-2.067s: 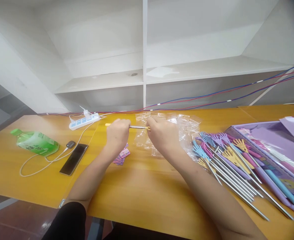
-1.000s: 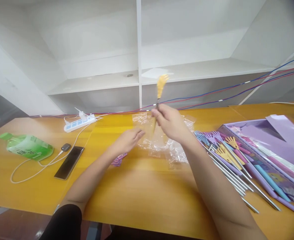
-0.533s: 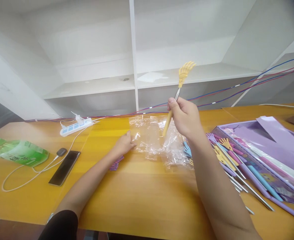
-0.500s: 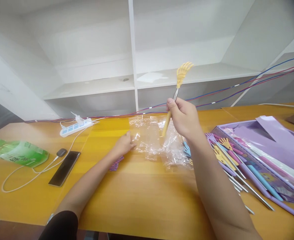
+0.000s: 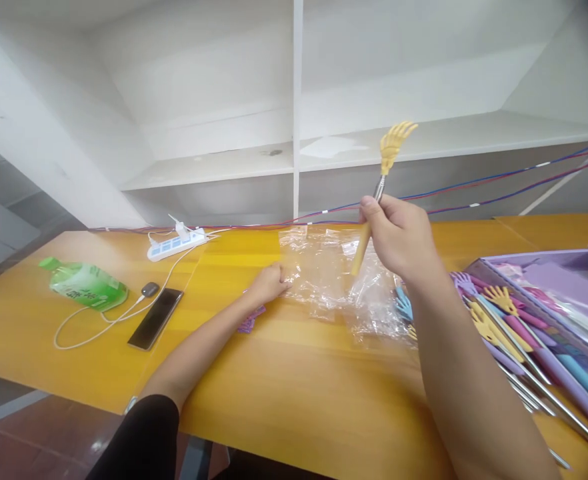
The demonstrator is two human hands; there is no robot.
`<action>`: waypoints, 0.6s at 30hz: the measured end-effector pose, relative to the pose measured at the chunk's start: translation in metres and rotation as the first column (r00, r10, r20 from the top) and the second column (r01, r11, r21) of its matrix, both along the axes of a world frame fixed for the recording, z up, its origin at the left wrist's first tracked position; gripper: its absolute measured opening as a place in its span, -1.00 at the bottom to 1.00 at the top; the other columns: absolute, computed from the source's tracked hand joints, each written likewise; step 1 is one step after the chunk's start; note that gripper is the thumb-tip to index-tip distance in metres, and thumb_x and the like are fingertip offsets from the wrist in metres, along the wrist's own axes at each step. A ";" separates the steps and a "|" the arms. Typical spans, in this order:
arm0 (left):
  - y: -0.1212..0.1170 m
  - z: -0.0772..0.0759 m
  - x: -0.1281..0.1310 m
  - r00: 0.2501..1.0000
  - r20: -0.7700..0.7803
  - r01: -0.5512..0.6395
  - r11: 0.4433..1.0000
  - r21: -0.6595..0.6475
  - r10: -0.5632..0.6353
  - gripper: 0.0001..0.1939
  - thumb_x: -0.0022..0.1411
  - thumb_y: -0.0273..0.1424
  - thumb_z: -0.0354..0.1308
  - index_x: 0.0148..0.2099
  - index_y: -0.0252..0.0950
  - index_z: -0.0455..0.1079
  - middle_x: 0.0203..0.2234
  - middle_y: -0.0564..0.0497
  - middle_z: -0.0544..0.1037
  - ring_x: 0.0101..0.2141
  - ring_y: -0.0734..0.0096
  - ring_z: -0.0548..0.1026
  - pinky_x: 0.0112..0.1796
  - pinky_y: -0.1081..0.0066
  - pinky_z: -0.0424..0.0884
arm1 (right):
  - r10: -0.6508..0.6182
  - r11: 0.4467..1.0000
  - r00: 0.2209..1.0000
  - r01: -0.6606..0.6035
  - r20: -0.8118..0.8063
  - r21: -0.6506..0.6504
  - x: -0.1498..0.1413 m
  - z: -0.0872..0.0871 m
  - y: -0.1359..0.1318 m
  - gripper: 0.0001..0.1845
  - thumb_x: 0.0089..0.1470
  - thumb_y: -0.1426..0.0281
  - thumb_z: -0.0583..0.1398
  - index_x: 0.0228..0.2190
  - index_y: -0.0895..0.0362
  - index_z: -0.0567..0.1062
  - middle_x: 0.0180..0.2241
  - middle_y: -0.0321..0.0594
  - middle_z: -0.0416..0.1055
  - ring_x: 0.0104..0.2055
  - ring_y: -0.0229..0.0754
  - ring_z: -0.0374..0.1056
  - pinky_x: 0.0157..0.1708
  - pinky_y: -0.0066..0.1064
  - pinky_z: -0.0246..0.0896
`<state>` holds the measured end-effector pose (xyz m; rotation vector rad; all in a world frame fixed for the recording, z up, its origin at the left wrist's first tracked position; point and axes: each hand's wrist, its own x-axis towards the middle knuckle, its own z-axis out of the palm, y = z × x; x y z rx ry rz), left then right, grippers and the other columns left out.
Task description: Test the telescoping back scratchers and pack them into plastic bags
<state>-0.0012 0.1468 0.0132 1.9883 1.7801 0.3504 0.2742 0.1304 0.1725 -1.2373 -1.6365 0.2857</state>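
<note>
My right hand (image 5: 401, 237) is closed around a yellow back scratcher (image 5: 391, 147), held upright above the table with its claw-shaped head at the top. My left hand (image 5: 269, 283) rests on the table with its fingers curled at the left edge of a heap of clear plastic bags (image 5: 334, 280); whether it pinches a bag I cannot make out. A small stack of pink-purple cards (image 5: 251, 322) lies under my left wrist.
Several back scratchers (image 5: 499, 320) with coloured heads and metal stems lie at the right, beside a purple box (image 5: 549, 280). On the left of the orange table (image 5: 294, 387) are a green pouch (image 5: 87, 285), a phone (image 5: 155, 319) on a cable and a power strip (image 5: 177, 243).
The scratcher was held level between both hands. My right hand has lifted it upright, while my left hand has let go and dropped to the bags.
</note>
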 end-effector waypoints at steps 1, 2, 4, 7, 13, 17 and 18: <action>0.000 -0.001 0.000 1.000 -0.005 -0.004 1.000 -0.005 0.004 -0.53 0.28 -0.27 0.34 0.17 -0.30 0.39 -0.21 -0.07 0.66 -0.20 0.21 0.61 -0.23 0.35 0.41 | 0.000 1.000 1.000 0.000 0.000 0.001 0.000 -0.001 0.001 -0.47 0.36 -0.03 0.06 -0.50 0.05 0.40 -0.59 -0.28 0.28 -0.44 -0.15 0.27 -0.36 -0.32 0.06; 0.000 -0.001 -0.001 1.000 -0.010 -0.009 1.000 -0.008 0.009 -0.53 0.29 -0.26 0.34 0.17 -0.30 0.41 -0.21 -0.07 0.66 -0.19 0.21 0.61 -0.23 0.35 0.41 | -0.002 1.000 1.000 0.002 0.002 0.001 0.000 -0.001 0.001 -0.47 0.36 -0.04 0.06 -0.50 0.05 0.40 -0.60 -0.29 0.27 -0.45 -0.15 0.26 -0.36 -0.32 0.06; 0.001 -0.001 -0.002 1.000 -0.020 -0.016 1.000 -0.014 0.015 -0.55 0.30 -0.25 0.31 0.17 -0.28 0.42 -0.20 -0.06 0.66 -0.17 0.20 0.62 -0.20 0.35 0.41 | -0.010 1.000 1.000 0.010 0.008 -0.001 0.000 -0.002 0.002 -0.46 0.35 -0.05 0.07 -0.51 0.04 0.40 -0.61 -0.29 0.25 -0.45 -0.15 0.25 -0.36 -0.32 0.05; 0.003 0.001 -0.005 0.999 -0.040 -0.015 0.999 -0.030 0.014 -0.65 0.30 -0.25 0.29 0.08 -0.25 0.48 -0.21 -0.06 0.67 -0.16 0.18 0.62 -0.18 0.34 0.42 | -0.018 1.000 1.000 0.018 0.017 -0.014 -0.001 -0.003 0.002 -0.47 0.34 -0.03 0.06 -0.51 0.05 0.39 -0.60 -0.29 0.25 -0.45 -0.15 0.25 -0.36 -0.32 0.05; -0.002 0.007 -0.002 0.995 -0.097 -0.027 1.000 0.017 0.028 -0.40 0.22 0.02 0.34 0.10 -0.30 0.41 0.09 -0.28 0.56 0.11 -0.06 0.54 0.03 0.24 0.43 | -0.027 0.999 0.999 0.027 0.039 -0.022 -0.002 -0.002 0.002 -0.50 0.34 0.01 0.05 -0.51 0.05 0.37 -0.60 -0.30 0.26 -0.46 -0.16 0.22 -0.37 -0.33 0.01; -0.007 0.006 0.002 0.994 -0.111 -0.018 0.999 0.037 0.022 -0.34 0.13 0.00 0.45 0.09 -0.32 0.39 0.13 -0.36 0.52 0.19 -0.18 0.48 0.11 0.19 0.39 | -0.026 1.000 0.999 0.027 0.044 -0.014 -0.002 -0.002 0.002 -0.52 0.35 0.04 0.04 -0.50 0.05 0.37 -0.58 -0.29 0.29 -0.45 -0.16 0.22 -0.37 -0.33 0.00; -0.007 0.006 0.003 0.995 -0.101 -0.016 0.999 0.030 0.019 -0.39 0.14 -0.04 0.45 0.08 -0.31 0.40 0.11 -0.33 0.54 0.16 -0.15 0.50 0.08 0.21 0.40 | -0.027 1.000 0.998 0.028 0.048 -0.014 -0.002 -0.001 0.002 -0.52 0.35 0.05 0.04 -0.51 0.05 0.37 -0.57 -0.28 0.30 -0.45 -0.16 0.23 -0.37 -0.33 -0.01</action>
